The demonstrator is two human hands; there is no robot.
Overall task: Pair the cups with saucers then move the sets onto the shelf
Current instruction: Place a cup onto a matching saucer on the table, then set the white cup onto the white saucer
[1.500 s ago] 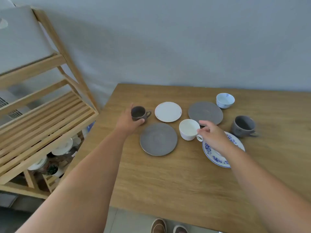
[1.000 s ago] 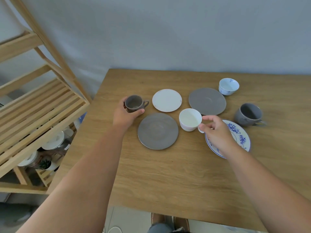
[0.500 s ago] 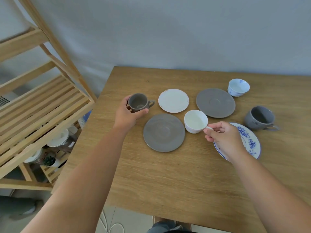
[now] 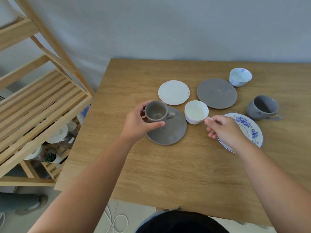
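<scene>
I had the small grey-brown cup [image 4: 156,112] in my left hand [image 4: 138,122], fingers [image 4: 155,124] wrapped round its body and thumb closed on the near side, so I could carry it from the side with its mouth upright. It sat over the far left part of the dark grey saucer [image 4: 170,131], its match in colour; whether its foot already touched the saucer I could not tell. Its handle pointed right, clear of my grip.

My right hand [image 4: 223,130] pinched the handle of the white cup [image 4: 196,112] between thumb and forefinger, the other fingers curled in. That cup stood on the worktop [image 4: 185,174] just beside the dark grey saucer, and the plain white saucer [image 4: 173,92] lay just beyond it, which I judged to be where it belonged. Holding it by the handle kept my hand out of the way of the grey pair next to it.

Further out, the second grey saucer [image 4: 216,93] lay bare, with the large grey mug [image 4: 262,107] to its right on the worktop. The blue-patterned cup [image 4: 240,76] stood at the far side, well apart from the blue floral saucer [image 4: 249,130] partly under my right wrist. So no set was finished, by my reckoning.

The wooden slatted shelf [image 4: 42,101] stood to the left of the worktop, its slats in front of me bare, within reach of my left arm.
</scene>
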